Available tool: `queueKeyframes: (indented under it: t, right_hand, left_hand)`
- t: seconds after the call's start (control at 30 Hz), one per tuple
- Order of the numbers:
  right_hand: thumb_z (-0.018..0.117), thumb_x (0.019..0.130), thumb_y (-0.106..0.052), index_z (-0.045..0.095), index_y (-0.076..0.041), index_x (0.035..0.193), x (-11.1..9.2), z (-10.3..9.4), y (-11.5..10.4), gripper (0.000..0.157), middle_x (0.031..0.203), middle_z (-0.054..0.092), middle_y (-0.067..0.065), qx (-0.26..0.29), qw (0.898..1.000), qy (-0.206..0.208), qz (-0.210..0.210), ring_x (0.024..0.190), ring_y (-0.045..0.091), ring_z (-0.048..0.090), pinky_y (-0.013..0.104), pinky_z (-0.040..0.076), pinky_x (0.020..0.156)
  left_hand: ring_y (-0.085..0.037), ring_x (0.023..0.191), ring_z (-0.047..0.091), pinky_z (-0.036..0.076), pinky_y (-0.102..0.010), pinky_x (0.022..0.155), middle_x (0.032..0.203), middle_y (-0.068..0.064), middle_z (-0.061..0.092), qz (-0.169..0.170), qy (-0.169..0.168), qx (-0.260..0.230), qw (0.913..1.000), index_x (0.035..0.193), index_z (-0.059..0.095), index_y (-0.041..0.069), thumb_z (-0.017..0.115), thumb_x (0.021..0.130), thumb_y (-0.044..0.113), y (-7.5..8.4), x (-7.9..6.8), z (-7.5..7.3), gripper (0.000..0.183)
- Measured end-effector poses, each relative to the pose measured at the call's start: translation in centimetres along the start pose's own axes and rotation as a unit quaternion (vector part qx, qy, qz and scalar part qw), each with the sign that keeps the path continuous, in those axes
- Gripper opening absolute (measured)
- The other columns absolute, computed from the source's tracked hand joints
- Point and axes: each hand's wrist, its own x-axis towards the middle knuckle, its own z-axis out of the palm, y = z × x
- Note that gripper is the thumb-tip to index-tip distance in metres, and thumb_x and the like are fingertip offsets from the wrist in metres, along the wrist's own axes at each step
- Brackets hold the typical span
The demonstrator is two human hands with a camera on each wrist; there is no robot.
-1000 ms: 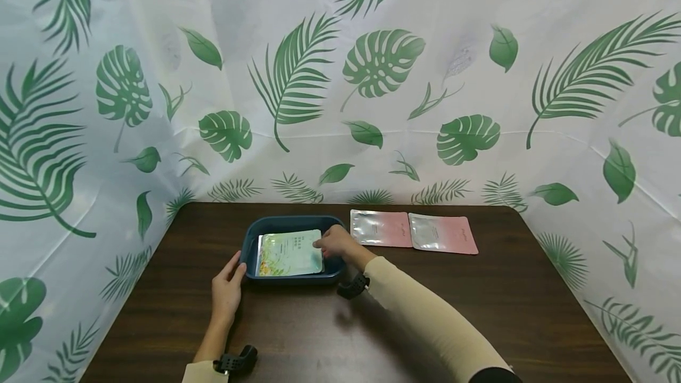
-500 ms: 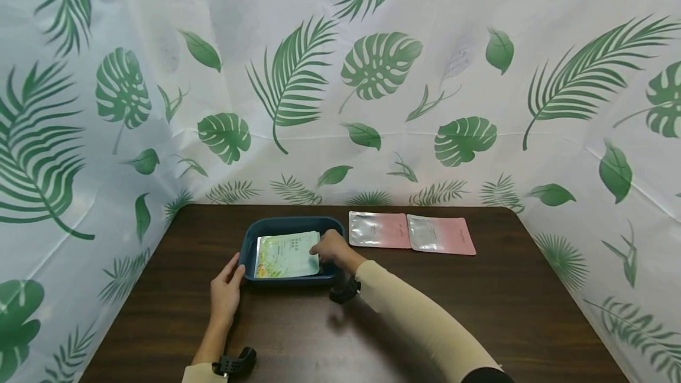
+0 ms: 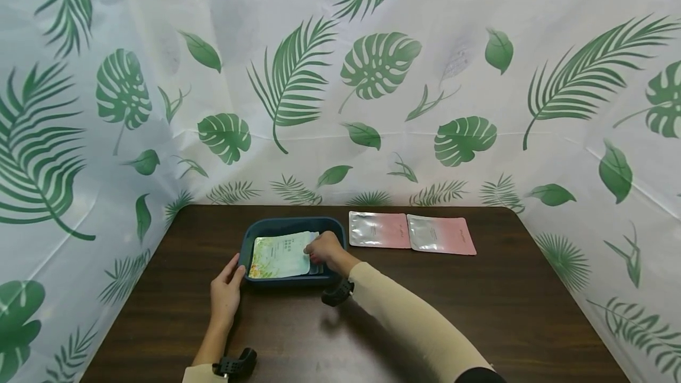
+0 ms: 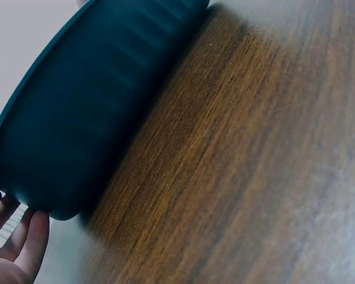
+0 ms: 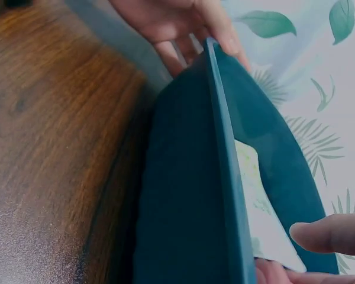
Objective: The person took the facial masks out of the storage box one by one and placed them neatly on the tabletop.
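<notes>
A dark blue rectangular tray (image 3: 268,226) stands on the table, with a pale green sheet mask packet (image 3: 279,256) printed with flowers lying over others inside it. My right hand (image 3: 326,248) pinches that packet at its right edge; the right wrist view shows the thumb (image 5: 328,234) above it and fingers below. Between the top packet and my right hand, edges of lower packets show. My left hand (image 3: 226,291) touches the tray's left end from outside, fingers mostly straight. In the left wrist view its fingertips (image 4: 38,228) meet the tray's rounded corner.
Two pink and silver sheet mask packets (image 3: 380,230) lie side by side on the table right of the tray. The brown wooden table (image 3: 479,306) reaches back to a white leaf-print cloth (image 3: 383,152). Dark bands sit on both wrists.
My right hand has moved slightly left, and the top green packet has slid left within the tray, exposing more of the packets beneath at its right. My left hand has stayed at the tray.
</notes>
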Motion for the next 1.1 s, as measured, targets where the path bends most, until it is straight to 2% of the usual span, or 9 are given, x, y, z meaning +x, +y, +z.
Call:
queueKeyframes:
  t: [0.07, 0.17, 0.3, 0.4, 0.5, 0.63, 0.93, 1.03, 1.1]
  right_hand:
    - [0.068, 0.084, -0.001, 0.065, 0.008, 0.101, 0.0, 0.2, -0.1, 0.019, 0.083, 0.061, 0.009, 0.004, 1.0, 0.003, -0.003, 0.063, 0.014, 0.056, 0.021, 0.049, 0.055]
    - [0.068, 0.084, -0.001, 0.064, 0.007, 0.102, 0.0, 0.5, 0.0, 0.02, 0.089, 0.062, 0.011, -0.001, 1.0, 0.012, -0.015, 0.061, 0.013, 0.055, 0.02, 0.047, 0.053]
    - [0.068, 0.084, 0.0, 0.062, 0.006, 0.106, 0.1, 0.9, 0.2, 0.023, 0.101, 0.064, 0.015, -0.002, 0.999, 0.021, -0.025, 0.068, 0.016, 0.058, 0.021, 0.048, 0.052]
    - [0.067, 0.084, 0.002, 0.062, 0.007, 0.106, 0.3, 1.2, 0.3, 0.023, 0.104, 0.064, 0.018, 0.003, 0.999, 0.031, -0.027, 0.073, 0.018, 0.061, 0.023, 0.05, 0.052]
    - [0.066, 0.084, 0.004, 0.064, 0.008, 0.104, 0.5, 1.4, 0.2, 0.021, 0.103, 0.066, 0.019, 0.009, 0.999, 0.043, -0.027, 0.073, 0.019, 0.064, 0.024, 0.051, 0.052]
    - [0.068, 0.083, 0.005, 0.065, 0.008, 0.105, 0.5, 1.5, 0.1, 0.023, 0.099, 0.067, 0.019, 0.011, 0.998, 0.054, -0.02, 0.07, 0.019, 0.066, 0.024, 0.054, 0.051]
    - [0.068, 0.083, 0.005, 0.068, 0.009, 0.1, 0.4, 1.3, -0.2, 0.018, 0.095, 0.069, 0.018, 0.01, 0.998, 0.051, -0.03, 0.062, 0.017, 0.066, 0.024, 0.055, 0.051]
    - [0.068, 0.084, 0.005, 0.069, 0.009, 0.104, 0.3, 1.0, -0.3, 0.021, 0.101, 0.069, 0.019, 0.015, 0.998, 0.046, -0.031, 0.066, 0.017, 0.067, 0.027, 0.057, 0.056]
    - [0.067, 0.083, 0.005, 0.069, 0.009, 0.105, 0.2, 0.9, -0.4, 0.022, 0.104, 0.069, 0.019, 0.019, 0.998, 0.042, -0.038, 0.067, 0.016, 0.065, 0.028, 0.057, 0.056]
  left_hand:
    - [-0.025, 0.142, 0.035, 0.038, 0.004, 0.079, 0.154, -0.014, 0.04, -0.002, 0.001, 0.0, 1.0, 0.147, 0.043, 0.007, 0.048, 0.103, 0.018, 0.0, 0.1, 0.0, 0.046]
    - [-0.024, 0.143, 0.034, 0.044, -0.012, 0.097, 0.154, -0.012, 0.04, -0.006, -0.002, 0.005, 1.0, 0.147, 0.042, 0.007, 0.048, 0.103, 0.019, 0.0, 0.1, 0.0, 0.046]
    - [-0.025, 0.145, 0.032, 0.033, -0.042, 0.115, 0.154, -0.012, 0.04, -0.008, -0.002, 0.008, 0.9999, 0.147, 0.042, 0.008, 0.049, 0.103, 0.021, 0.0, 0.0, 0.0, 0.047]
    - [-0.027, 0.145, 0.031, 0.032, -0.047, 0.115, 0.155, -0.013, 0.039, -0.008, -0.004, 0.007, 0.9999, 0.148, 0.042, 0.008, 0.048, 0.103, 0.022, 0.1, 0.0, 0.0, 0.047]
    - [-0.026, 0.145, 0.031, 0.034, -0.043, 0.114, 0.155, -0.013, 0.038, -0.009, -0.004, 0.013, 0.9999, 0.148, 0.041, 0.009, 0.048, 0.103, 0.022, 0.2, 0.1, 0.0, 0.047]
    - [-0.024, 0.144, 0.034, 0.041, -0.02, 0.104, 0.154, -0.011, 0.04, -0.011, -0.003, 0.021, 0.9997, 0.148, 0.042, 0.01, 0.048, 0.103, 0.023, 0.2, 0.1, -0.1, 0.047]
    - [-0.025, 0.143, 0.035, 0.035, 0.005, 0.078, 0.154, -0.013, 0.04, -0.008, -0.003, 0.011, 0.9999, 0.147, 0.043, 0.008, 0.049, 0.103, 0.022, 0.3, 0.1, 0.0, 0.047]
    - [-0.024, 0.142, 0.035, 0.037, 0.003, 0.082, 0.153, -0.013, 0.041, -0.006, 0.0, 0.009, 0.9999, 0.146, 0.044, 0.007, 0.05, 0.103, 0.021, 0.3, 0.1, 0.0, 0.046]
    - [-0.025, 0.143, 0.035, 0.04, -0.007, 0.094, 0.152, -0.013, 0.042, -0.001, 0.001, 0.013, 0.9999, 0.146, 0.044, 0.007, 0.05, 0.102, 0.021, 0.3, 0.0, 0.0, 0.046]
